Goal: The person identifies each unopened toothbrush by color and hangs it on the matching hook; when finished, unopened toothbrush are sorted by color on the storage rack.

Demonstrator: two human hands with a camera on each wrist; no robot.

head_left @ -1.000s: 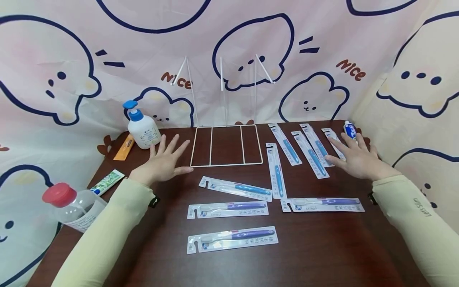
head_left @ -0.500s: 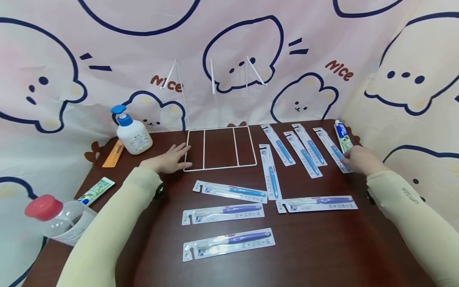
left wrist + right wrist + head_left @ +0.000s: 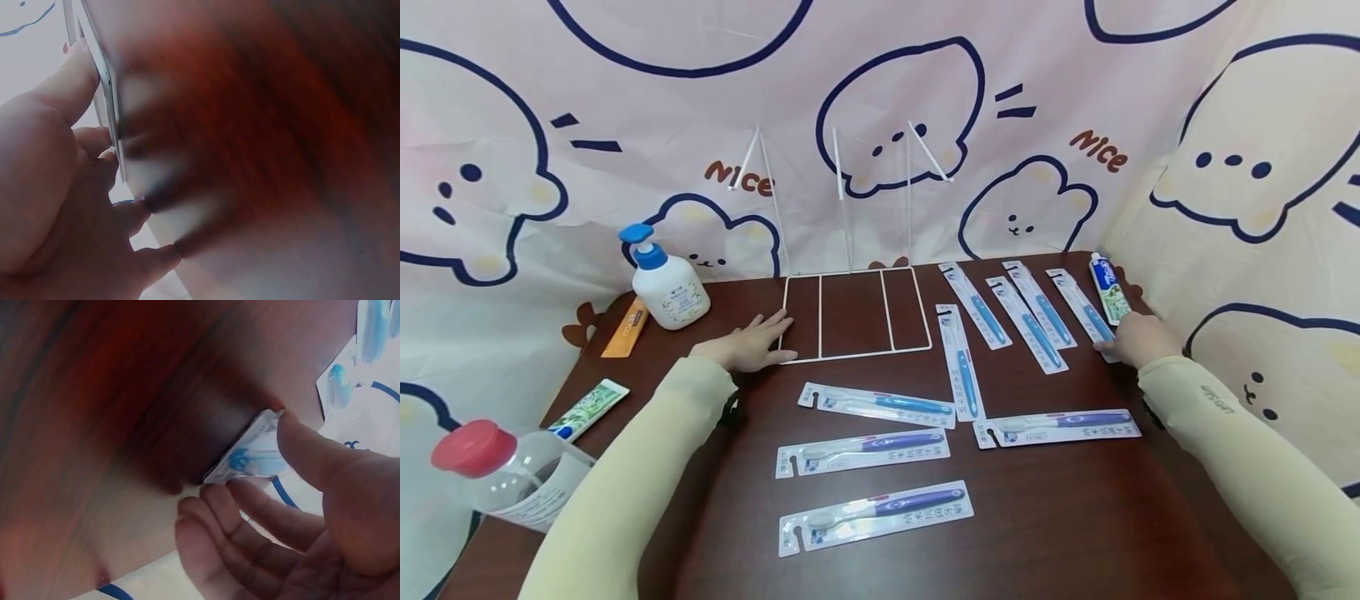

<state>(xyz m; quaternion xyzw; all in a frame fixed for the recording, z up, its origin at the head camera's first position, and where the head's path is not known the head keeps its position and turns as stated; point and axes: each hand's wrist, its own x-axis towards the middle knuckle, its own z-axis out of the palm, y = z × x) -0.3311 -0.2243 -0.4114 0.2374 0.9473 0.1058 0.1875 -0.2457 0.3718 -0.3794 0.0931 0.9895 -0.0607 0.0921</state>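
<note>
While your left hand (image 3: 747, 343) rests at the left edge of the white wire rack (image 3: 820, 317) with its fingers spread, your right hand (image 3: 1142, 340) pinches the near end of a packaged blue toothbrush (image 3: 1078, 304) between thumb and fingers. That pack lies on the bench (image 3: 1015, 517) at the far right, pointing away from you, with a blue-and-green toothpaste tube (image 3: 1108, 289) just beside it and your hand. To its left, three more blue toothbrush packs (image 3: 1027, 325) lie slanted near one another. A fourth blue pack (image 3: 960, 363) points toward you, its lower end by a purple toothbrush pack (image 3: 1057, 427) set crosswise. In front of the rack you have a slightly tilted blue pack (image 3: 876, 405) and, nearer you, two purple packs (image 3: 876, 517). On your left, a white pump bottle (image 3: 673, 292) with a blue top stands upright beside an orange tube (image 3: 625, 329); closer in are a green-and-white tube (image 3: 589, 411) and a clear red-capped bottle (image 3: 523, 475). Behind everything hangs a cartoon-printed curtain (image 3: 1037, 83).
</note>
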